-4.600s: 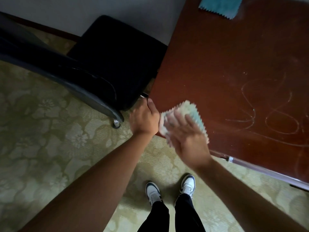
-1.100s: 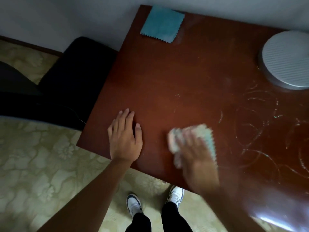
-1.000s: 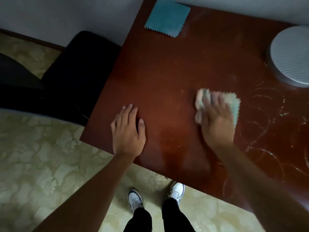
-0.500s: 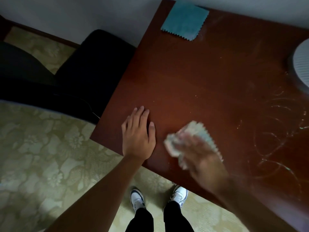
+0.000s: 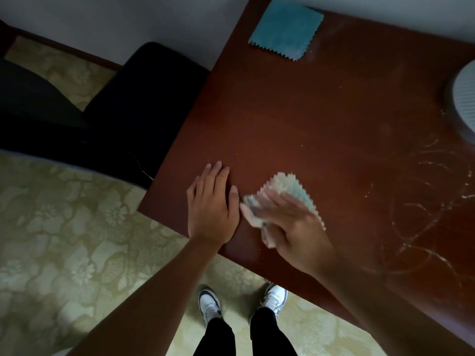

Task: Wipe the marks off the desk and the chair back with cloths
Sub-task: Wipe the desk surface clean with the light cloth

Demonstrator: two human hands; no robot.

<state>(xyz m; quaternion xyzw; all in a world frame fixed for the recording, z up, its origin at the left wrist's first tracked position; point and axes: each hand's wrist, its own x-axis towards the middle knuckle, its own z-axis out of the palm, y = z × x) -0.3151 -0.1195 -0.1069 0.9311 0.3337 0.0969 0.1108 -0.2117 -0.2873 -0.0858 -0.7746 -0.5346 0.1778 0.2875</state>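
The dark red-brown desk (image 5: 308,119) fills the right of the view. My right hand (image 5: 290,227) presses a pale, zigzag-edged cloth (image 5: 285,185) flat on the desk near its front left corner; the hand is blurred by motion. Just left of it, my left hand (image 5: 209,204) rests flat on the desk, fingers straight. White scribbled marks (image 5: 421,201) cover the desk's right side. A second, blue cloth (image 5: 286,30) lies at the far left corner. The black chair (image 5: 144,104) stands left of the desk.
A round, ribbed grey object (image 5: 465,98) sits at the desk's right edge, cut off by the frame. The wall runs behind the desk and chair. Patterned green carpet (image 5: 64,240) covers the floor, and my shoes (image 5: 210,304) stand at the desk's front edge.
My right hand swept the pale cloth back and forth over the desk and now has it close beside my left hand. The left hand stayed flat in place.
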